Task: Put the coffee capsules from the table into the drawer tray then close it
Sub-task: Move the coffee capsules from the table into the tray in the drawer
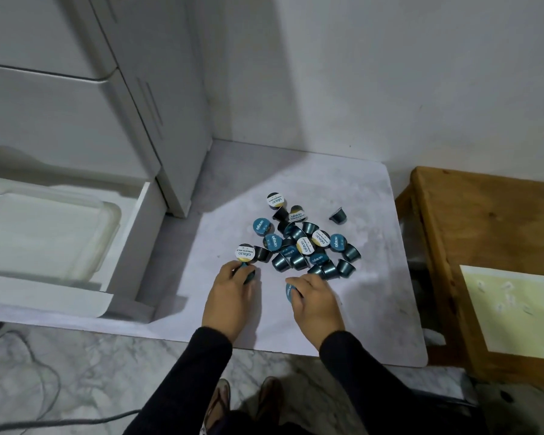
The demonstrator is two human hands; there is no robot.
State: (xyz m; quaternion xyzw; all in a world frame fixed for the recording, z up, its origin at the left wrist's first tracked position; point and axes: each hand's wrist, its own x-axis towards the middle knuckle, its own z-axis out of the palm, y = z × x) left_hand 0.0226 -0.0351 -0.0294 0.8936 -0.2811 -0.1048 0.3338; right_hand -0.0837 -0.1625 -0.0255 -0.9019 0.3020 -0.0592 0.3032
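Near the table's point(374, 324) front edge, left hand point(230, 296) and right hand point(316, 304) each grip one capsule, the coffee capsules point(302, 243) heaped mid-table; they look light and stiff, so pinch the sides, drawer tray point(44, 233) sits open

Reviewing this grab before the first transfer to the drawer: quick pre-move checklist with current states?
1. Left hand grips a capsule: ok, a teal capsule shows under its curled fingers.
2. Right hand grips a capsule: ok, a blue-lidded capsule shows at its fingers.
3. Drawer open: ok, pulled out at the left.
4. Drawer tray ready to receive: ok, no capsules visible in it.
5. Path from hands to tray free: ok, bare table between them.
6. Capsules left to move: not ok, the pile and one stray capsule remain on the table.
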